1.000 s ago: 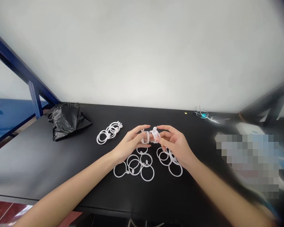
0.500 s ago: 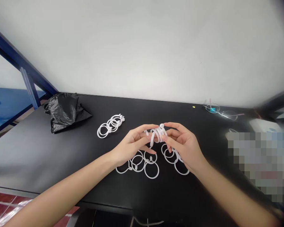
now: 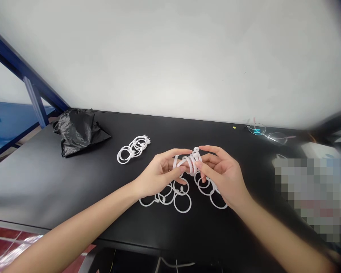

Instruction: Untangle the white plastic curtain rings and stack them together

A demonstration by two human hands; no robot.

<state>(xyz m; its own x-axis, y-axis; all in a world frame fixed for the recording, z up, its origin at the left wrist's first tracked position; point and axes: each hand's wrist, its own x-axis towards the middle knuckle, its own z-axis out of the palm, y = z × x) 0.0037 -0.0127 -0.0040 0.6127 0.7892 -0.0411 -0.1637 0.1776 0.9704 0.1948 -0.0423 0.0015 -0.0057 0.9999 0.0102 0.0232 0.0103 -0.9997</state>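
Both my hands meet above the middle of the black table [image 3: 74,178]. My left hand [image 3: 161,172] and my right hand [image 3: 220,172] pinch a small bunch of white plastic rings [image 3: 189,163] between fingertips, held a little above the tabletop. Under the hands lie loose white rings [image 3: 176,195] on the left and more white rings [image 3: 208,189] on the right. A separate cluster of linked white rings [image 3: 133,148] rests farther back to the left.
A crumpled black plastic bag [image 3: 76,131] sits at the table's back left. A pair of glasses [image 3: 265,132] lies at the back right by a white wall. Blue metal frame bars [image 3: 31,94] stand at the left. A blurred-out patch covers the right.
The view shifted slightly, and my hands turned the bunch of rings between them; the bunch sits a bit more upright now. The rings on the table have not moved.
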